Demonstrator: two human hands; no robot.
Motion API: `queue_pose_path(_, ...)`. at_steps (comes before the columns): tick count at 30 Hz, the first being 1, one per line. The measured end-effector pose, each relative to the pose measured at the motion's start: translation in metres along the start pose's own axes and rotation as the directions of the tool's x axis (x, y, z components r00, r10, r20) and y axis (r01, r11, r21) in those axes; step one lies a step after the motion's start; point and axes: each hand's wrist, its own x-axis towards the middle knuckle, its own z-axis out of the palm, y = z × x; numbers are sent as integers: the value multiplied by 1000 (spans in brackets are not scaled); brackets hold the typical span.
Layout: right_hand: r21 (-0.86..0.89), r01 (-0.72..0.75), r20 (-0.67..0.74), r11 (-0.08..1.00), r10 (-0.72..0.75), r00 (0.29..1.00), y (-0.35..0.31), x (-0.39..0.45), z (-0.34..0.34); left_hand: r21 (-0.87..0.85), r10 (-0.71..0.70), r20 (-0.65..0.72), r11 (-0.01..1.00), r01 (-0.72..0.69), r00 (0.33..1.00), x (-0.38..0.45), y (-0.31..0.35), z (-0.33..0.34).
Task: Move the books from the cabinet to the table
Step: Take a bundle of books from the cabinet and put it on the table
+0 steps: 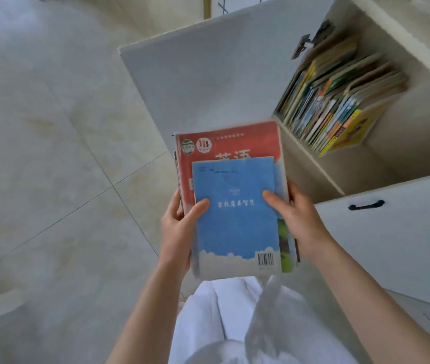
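books (334, 101) upright in open cabinet (418, 106)

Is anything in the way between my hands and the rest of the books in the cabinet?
Yes: both the left hand and right hand already grip a stack of books. The cabinet door is open, and the shelved books are unobstructed.

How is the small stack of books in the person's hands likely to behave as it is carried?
The blue book on top could probably slide: it is smaller than the red book beneath and held only by thumbs. The stack looks thin and soft-covered, so likely light and somewhat bendy. With the left hand and right hand gripping opposite edges, it should stay level.
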Motion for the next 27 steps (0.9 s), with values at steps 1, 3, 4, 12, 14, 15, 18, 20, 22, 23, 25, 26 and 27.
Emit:
queue_pose_path(1,-18,-3,21,1000,3,1000,5,-8,14,-13,10,-26,1000,-10,1000,-12,-3,-14)
queue_pose_path(3,-40,-10,37,999,12,999,15,-23,36,-4,42,-81,999,-42,996,-35,-9,-39)
queue_pose_path(4,-51,-11,44,999,13,999,19,-31,47,33,79,-116,997,-76,990,-47,-11,-50)
queue_pose_path(12,-235,99,156,967,-63,986,44,-129,149,273,284,-467,947,-169,837,-168,-28,-158)
queue_pose_path(14,-293,158,258,943,-82,963,47,-152,175,271,309,-540,944,-186,783,-197,-31,-185)
queue_pose_path(15,-320,181,314,930,-76,946,49,-162,188,268,317,-580,944,-191,751,-211,-34,-198)
queue_pose_path(18,-377,251,443,891,-65,894,56,-180,226,232,297,-684,954,-187,666,-245,-43,-231)
queue_pose_path(20,-397,306,519,865,-63,852,61,-190,254,201,273,-750,962,-185,602,-264,-47,-251)
queue_pose_path(22,-421,355,584,835,-50,810,66,-201,285,179,249,-810,967,-180,531,-281,-49,-272)
queue_pose_path(23,-430,383,617,818,-43,786,68,-206,299,165,234,-837,970,-179,495,-289,-49,-282)
queue_pose_path(25,-435,420,663,796,-33,748,68,-214,324,152,216,-871,973,-176,441,-299,-46,-297)
queue_pose_path(26,-434,446,692,782,-28,722,68,-219,340,143,206,-891,973,-181,404,-306,-44,-306)
queue_pose_path(27,-434,478,722,764,-23,691,68,-222,357,139,199,-912,973,-186,359,-312,-42,-316)
